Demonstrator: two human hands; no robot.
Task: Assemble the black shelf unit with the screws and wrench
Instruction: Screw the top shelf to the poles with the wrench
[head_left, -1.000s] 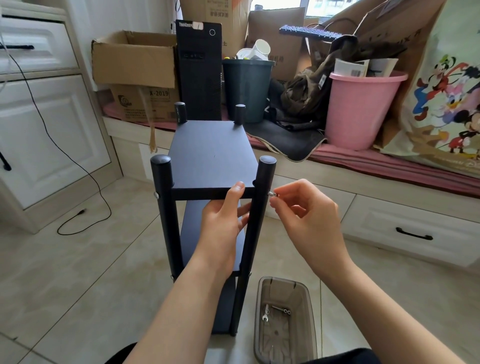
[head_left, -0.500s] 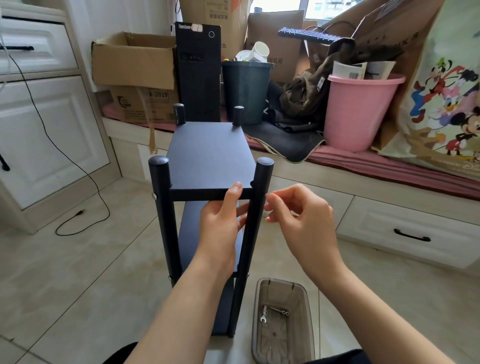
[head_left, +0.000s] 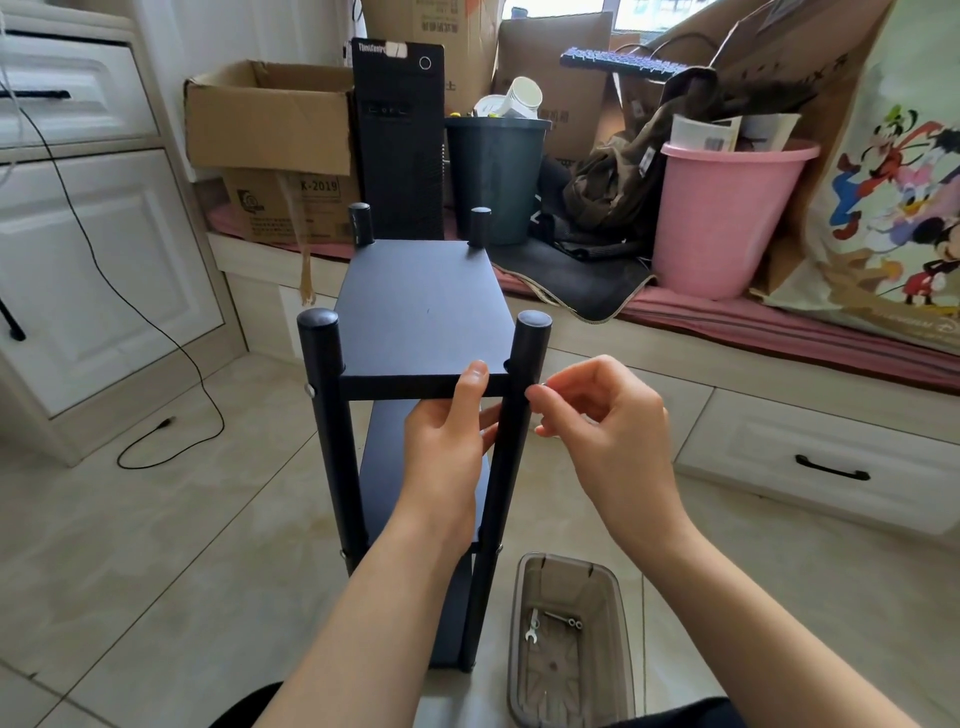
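On the tiled floor (head_left: 156, 545), directly in front of the person, stands the black shelf unit (head_left: 421, 312), upright, with four round posts and a top board; lower boards show beneath. At the near edge of the top board, the left hand (head_left: 447, 441) grips the board beside the near right post (head_left: 511, 467), thumb lying on the upper surface and fingers curled underneath. Just right of that post, the right hand (head_left: 597, 415) pinches a small silver screw (head_left: 543, 385) between thumb and forefinger, its tip against the post at the height of the top board. A screw head shows on the near left post (head_left: 324, 415) at the same height. Beside the foot of the unit, to its right, sits a translucent brown plastic tray (head_left: 569, 644) holding a small wrench (head_left: 532, 630) and a few loose screws (head_left: 569, 620). Behind the unit, a low bench carries a cardboard box (head_left: 270, 119), a black computer tower (head_left: 397, 140), a dark bin (head_left: 496, 176) and a pink bucket (head_left: 722, 218).
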